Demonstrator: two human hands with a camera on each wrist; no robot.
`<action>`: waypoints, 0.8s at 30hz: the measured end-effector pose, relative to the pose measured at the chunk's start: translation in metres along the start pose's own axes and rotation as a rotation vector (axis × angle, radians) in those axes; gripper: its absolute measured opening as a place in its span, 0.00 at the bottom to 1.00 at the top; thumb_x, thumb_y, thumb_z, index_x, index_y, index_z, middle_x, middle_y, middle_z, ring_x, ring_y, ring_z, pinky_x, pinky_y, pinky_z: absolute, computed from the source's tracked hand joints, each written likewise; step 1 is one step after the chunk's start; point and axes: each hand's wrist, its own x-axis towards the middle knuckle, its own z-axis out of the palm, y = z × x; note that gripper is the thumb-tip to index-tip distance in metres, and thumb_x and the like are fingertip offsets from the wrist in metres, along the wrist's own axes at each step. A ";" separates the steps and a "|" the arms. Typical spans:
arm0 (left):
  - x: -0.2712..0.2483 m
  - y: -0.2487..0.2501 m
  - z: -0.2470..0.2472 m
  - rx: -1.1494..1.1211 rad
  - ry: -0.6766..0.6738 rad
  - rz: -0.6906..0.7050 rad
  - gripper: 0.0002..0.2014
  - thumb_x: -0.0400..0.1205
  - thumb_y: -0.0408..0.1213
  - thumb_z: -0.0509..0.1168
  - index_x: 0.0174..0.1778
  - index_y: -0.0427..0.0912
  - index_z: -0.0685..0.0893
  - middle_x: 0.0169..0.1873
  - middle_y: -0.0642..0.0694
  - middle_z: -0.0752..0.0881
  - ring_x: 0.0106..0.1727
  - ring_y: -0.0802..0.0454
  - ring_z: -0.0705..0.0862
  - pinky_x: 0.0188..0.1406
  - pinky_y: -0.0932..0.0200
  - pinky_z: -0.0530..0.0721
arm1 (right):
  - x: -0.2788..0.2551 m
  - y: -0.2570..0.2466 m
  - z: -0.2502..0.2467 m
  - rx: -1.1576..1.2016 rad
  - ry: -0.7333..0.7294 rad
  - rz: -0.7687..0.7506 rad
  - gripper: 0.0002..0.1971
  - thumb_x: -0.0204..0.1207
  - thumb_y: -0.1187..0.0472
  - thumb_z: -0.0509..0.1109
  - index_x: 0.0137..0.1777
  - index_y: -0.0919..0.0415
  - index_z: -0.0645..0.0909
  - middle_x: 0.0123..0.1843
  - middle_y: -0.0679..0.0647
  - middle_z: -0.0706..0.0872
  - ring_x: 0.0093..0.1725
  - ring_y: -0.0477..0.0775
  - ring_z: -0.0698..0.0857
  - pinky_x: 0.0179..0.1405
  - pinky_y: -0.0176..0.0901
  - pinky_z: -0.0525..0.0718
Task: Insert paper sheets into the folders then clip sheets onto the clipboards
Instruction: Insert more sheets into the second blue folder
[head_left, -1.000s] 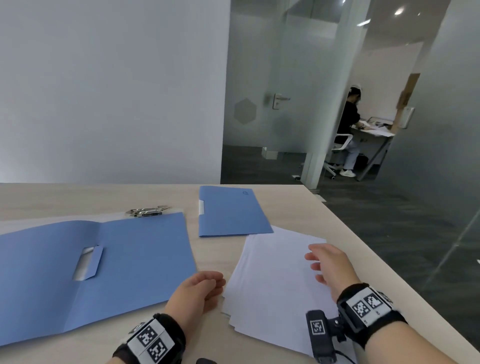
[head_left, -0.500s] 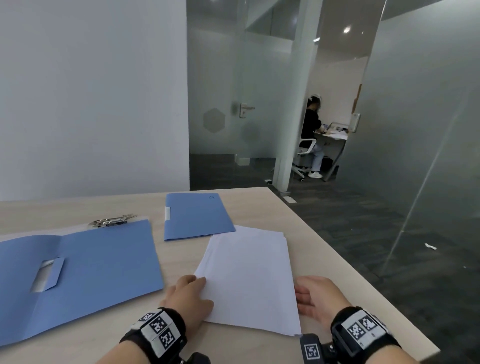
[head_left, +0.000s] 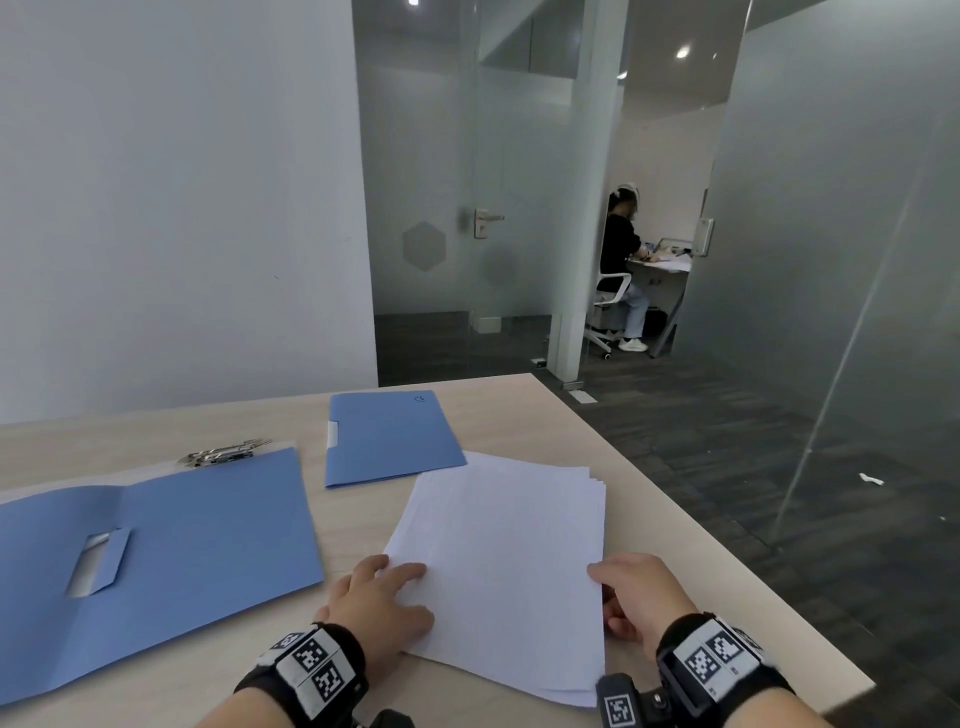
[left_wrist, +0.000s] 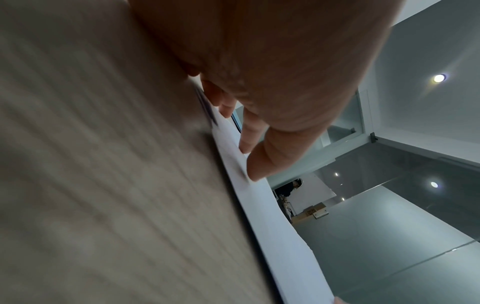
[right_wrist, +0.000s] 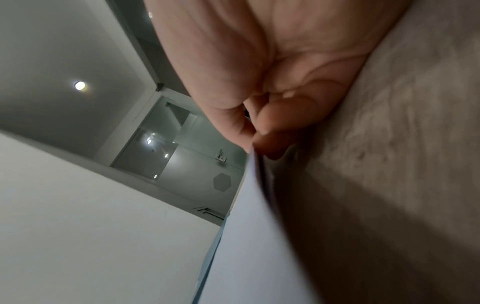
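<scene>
A stack of white paper sheets (head_left: 509, 561) lies on the wooden table (head_left: 519, 410) in front of me. My left hand (head_left: 395, 574) rests straight fingers on the stack's near left edge; the left wrist view shows fingertips (left_wrist: 257, 172) touching the paper (left_wrist: 275, 218). My right hand (head_left: 605, 587) is at the stack's near right edge, thumb on top. In the right wrist view, its thumb and finger (right_wrist: 270, 144) pinch the sheet edge (right_wrist: 246, 246), lifted a little. An open blue folder (head_left: 208, 545) lies at the left. A closed blue folder (head_left: 389, 436) lies behind the stack.
A clipboard's metal clip (head_left: 223, 457) shows behind the open folder, which covers most of the board. The table's right edge (head_left: 727, 545) runs close beside the stack. Beyond are a white wall, glass partitions and a seated person (head_left: 623, 260) far off.
The stack has been turned and squared toward me. Both hands dropped from above it to its near edges, and the right thumb and finger took hold of the sheet edge.
</scene>
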 end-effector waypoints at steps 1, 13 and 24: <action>0.000 0.000 0.000 -0.002 0.006 0.003 0.31 0.70 0.58 0.61 0.72 0.76 0.67 0.82 0.61 0.58 0.83 0.50 0.55 0.80 0.44 0.59 | -0.001 0.000 0.000 -0.013 0.013 -0.010 0.08 0.77 0.67 0.69 0.49 0.72 0.87 0.33 0.62 0.89 0.23 0.54 0.79 0.20 0.38 0.72; 0.001 -0.005 0.002 -0.028 0.013 0.010 0.31 0.70 0.60 0.59 0.73 0.76 0.67 0.82 0.61 0.58 0.83 0.51 0.55 0.80 0.44 0.59 | -0.005 0.002 -0.001 -0.001 0.051 -0.071 0.06 0.78 0.66 0.72 0.52 0.65 0.85 0.47 0.67 0.94 0.30 0.54 0.83 0.21 0.39 0.77; 0.003 -0.006 0.002 -0.025 0.006 0.016 0.30 0.70 0.61 0.58 0.72 0.77 0.67 0.82 0.61 0.57 0.83 0.50 0.55 0.81 0.43 0.58 | -0.006 0.003 -0.003 -0.051 0.035 -0.153 0.06 0.77 0.67 0.72 0.50 0.58 0.88 0.37 0.55 0.87 0.30 0.51 0.75 0.22 0.40 0.70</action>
